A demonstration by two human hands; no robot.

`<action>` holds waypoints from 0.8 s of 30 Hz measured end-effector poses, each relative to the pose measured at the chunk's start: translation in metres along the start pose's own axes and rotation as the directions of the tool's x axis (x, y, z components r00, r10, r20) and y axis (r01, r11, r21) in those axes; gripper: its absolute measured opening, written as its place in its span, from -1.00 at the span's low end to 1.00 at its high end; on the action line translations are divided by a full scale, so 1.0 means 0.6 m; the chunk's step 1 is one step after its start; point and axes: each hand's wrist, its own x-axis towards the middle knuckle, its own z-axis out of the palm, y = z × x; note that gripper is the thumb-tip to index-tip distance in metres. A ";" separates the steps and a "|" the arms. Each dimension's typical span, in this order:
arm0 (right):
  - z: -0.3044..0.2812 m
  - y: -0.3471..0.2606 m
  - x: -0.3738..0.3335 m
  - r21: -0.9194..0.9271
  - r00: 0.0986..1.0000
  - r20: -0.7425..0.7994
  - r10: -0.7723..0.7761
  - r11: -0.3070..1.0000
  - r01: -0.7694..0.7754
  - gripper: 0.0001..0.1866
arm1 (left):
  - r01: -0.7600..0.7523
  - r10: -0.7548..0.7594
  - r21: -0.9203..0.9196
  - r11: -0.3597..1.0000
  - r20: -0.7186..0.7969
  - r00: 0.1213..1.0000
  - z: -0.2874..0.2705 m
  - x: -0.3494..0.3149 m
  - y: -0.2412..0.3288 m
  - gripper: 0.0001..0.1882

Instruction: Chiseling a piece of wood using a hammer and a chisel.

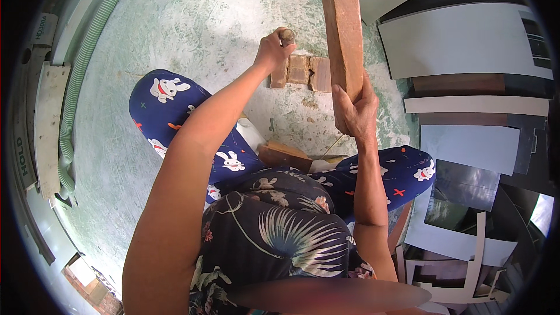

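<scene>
- Holding the long wooden block (342, 29) by its lower end, my right hand (356, 114) is closed around it; it looks stiff, heavy and rough, raised above the floor (192, 17).
- My left hand (272, 51) is clenched on a short wooden peg (286, 37), upright over small blocks (300, 71) lying on the floor.

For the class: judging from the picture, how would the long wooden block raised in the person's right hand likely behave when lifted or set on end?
The wooden block looks thick and solid, so probably stiff and fairly heavy. The right hand holds only its lower end, so it may feel top-heavy. Stood on end, it would likely tip; its flat faces should not roll.
</scene>
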 end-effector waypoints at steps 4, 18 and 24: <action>0.004 -0.017 0.004 -0.036 1.000 0.025 -0.004 0.999 0.005 -0.31 | -0.018 0.018 0.004 1.000 -0.021 1.000 0.000 0.008 -0.018 -0.49; 0.059 -0.030 0.068 -0.411 0.968 0.249 0.009 0.906 0.098 -0.31 | 0.030 -0.043 -0.124 0.992 -0.101 0.994 -0.003 0.008 -0.035 -0.67; 0.039 -0.034 0.047 -0.419 0.981 0.184 0.069 0.908 0.014 -0.33 | 0.040 -0.062 -0.135 0.990 -0.167 0.984 -0.006 0.018 -0.067 -0.58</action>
